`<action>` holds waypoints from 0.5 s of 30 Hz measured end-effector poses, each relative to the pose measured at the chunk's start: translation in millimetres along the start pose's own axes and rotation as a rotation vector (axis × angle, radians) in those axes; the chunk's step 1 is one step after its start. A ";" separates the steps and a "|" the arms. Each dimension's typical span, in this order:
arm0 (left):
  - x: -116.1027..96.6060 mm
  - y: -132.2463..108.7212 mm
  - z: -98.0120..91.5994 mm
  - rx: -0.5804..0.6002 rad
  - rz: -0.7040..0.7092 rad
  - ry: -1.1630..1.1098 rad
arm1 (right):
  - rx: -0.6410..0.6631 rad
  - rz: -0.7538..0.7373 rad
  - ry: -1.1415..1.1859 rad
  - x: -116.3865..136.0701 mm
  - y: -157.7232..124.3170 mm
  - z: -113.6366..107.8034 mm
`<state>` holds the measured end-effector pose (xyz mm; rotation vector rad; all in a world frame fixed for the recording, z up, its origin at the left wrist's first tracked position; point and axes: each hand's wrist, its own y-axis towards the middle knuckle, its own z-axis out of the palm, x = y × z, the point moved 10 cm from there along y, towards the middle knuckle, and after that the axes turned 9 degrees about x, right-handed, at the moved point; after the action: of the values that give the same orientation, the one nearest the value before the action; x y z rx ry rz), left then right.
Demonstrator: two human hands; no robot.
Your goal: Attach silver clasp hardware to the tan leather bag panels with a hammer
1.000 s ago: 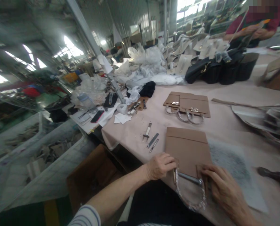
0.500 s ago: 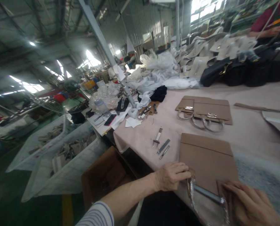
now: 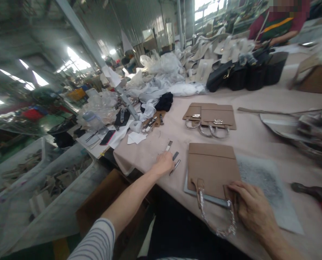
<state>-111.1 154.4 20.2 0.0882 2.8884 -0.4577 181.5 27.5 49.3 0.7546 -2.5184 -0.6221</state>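
Note:
A brown leather bag panel (image 3: 213, 168) lies on the table at its front edge, its looped handle (image 3: 217, 231) in clear wrapping hanging toward me. One handle tab (image 3: 200, 182) lies over the panel's left side. My right hand (image 3: 254, 206) is closed on the other tab at the panel's lower right corner. Over to the left, my left hand (image 3: 163, 163) has its fingers curled over the lower end of a flat silver tool (image 3: 169, 145), hiding that end. Beside it are a grey metal bar (image 3: 175, 156) and a thin pen-like tool (image 3: 175, 168).
Two brown bag panels with handles (image 3: 217, 113) lie farther back. A grey speckled slab (image 3: 274, 195) is at the right, near a dark-handled tool (image 3: 309, 189). Black bags (image 3: 247, 77) stand behind. A co-worker (image 3: 278, 30) is across the table. Below left are white bins (image 3: 60, 195).
My left hand has let go of the left handle tab and moved left and away to the small tools. My right hand stays at the right tab. The view has swung right.

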 end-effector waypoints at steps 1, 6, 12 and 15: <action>-1.8 1.2 2.7 0.018 0.004 0.012 | 0.000 -0.004 -0.001 1.5 0.9 -0.9; -5.6 4.1 8.6 0.038 -0.007 -0.006 | 0.009 0.000 0.004 4.3 2.0 -1.9; 10.2 1.1 -2.5 0.005 -0.055 -0.185 | 0.011 0.009 0.008 6.1 1.7 -2.4; 22.2 -3.7 -6.2 -0.024 -0.060 -0.357 | 0.014 0.017 0.008 6.5 2.1 -2.6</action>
<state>-134.4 153.4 22.2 -0.0770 2.5502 -0.4030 177.1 24.4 54.3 0.7387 -2.5214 -0.5955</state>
